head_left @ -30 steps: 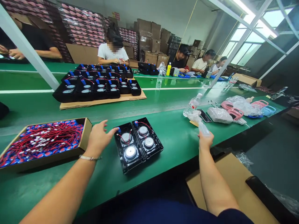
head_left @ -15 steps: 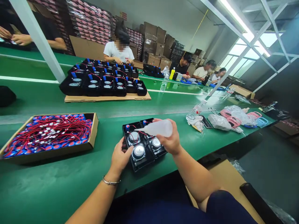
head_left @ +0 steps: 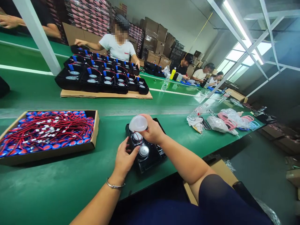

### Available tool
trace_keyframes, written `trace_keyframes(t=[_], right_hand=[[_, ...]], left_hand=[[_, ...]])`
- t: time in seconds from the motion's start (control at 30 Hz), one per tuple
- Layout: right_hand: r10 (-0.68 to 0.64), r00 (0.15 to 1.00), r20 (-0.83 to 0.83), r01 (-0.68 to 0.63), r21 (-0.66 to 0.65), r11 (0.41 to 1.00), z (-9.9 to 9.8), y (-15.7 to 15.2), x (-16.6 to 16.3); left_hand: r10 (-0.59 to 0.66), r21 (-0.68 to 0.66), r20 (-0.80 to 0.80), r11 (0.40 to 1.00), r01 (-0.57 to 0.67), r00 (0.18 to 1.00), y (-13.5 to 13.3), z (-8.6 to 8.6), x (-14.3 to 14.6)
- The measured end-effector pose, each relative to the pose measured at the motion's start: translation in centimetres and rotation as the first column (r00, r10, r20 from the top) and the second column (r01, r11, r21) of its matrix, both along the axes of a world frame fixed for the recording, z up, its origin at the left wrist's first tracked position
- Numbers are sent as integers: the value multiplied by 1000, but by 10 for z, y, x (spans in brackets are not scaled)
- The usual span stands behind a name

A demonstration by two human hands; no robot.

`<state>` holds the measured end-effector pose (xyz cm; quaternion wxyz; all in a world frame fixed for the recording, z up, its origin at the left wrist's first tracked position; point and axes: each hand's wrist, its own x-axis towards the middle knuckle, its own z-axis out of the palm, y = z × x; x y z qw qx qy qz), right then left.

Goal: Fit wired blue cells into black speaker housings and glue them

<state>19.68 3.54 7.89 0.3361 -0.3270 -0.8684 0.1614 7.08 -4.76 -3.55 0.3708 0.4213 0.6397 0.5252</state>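
Note:
My right hand [head_left: 153,129] is wrapped round a white translucent squeeze bottle [head_left: 138,123], its round base facing me. The bottle is over the far end of a black speaker box [head_left: 150,162], and its nozzle is hidden. Two round silver speakers show in that box, the nearer speaker [head_left: 143,151] uncovered and the farther speaker [head_left: 137,137] partly behind the bottle. My left hand [head_left: 125,157] grips the box's left edge, thumb on top near the closer speaker. A second black box lies against its right side, mostly behind my right hand and wrist.
At left stands a cardboard tray [head_left: 95,134] of blue batteries with red and black leads. Several wired speaker boxes [head_left: 98,78] sit on cardboard [head_left: 105,94] farther back. A co-worker [head_left: 119,47] reaches round them. Plastic bags [head_left: 219,124] and a bottle [head_left: 195,113] lie at right.
My right hand has moved left with the squeeze bottle and tipped its base toward me. My left hand stays on the speaker box. The co-worker opposite has spread both arms around the boxes.

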Motion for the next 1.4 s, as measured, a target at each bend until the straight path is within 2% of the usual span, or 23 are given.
trace_keyframes(t=[0.27,0.63,0.87,1.13,1.4], right_hand=[[3,996,84,-2,-11,1000,3,1,-7],[34,999,39,-34,-2,999,-2,-2,-2],[-30,999,11,30,-5,1000,-6,-3,5],[-92,995,-40,91,-38,995,-12,-3,12],[-117,989,-92,114,-35,993,-19,3,16]], left_hand=[[4,-36,2,999,-4,1000,-1,2,0],[6,-32,7,999,-6,1000,1,-3,0],[10,-55,28,998,-9,1000,0,-2,0],[15,-60,46,998,-12,999,2,-11,-1],[31,-97,49,995,-26,998,1,-4,0]])
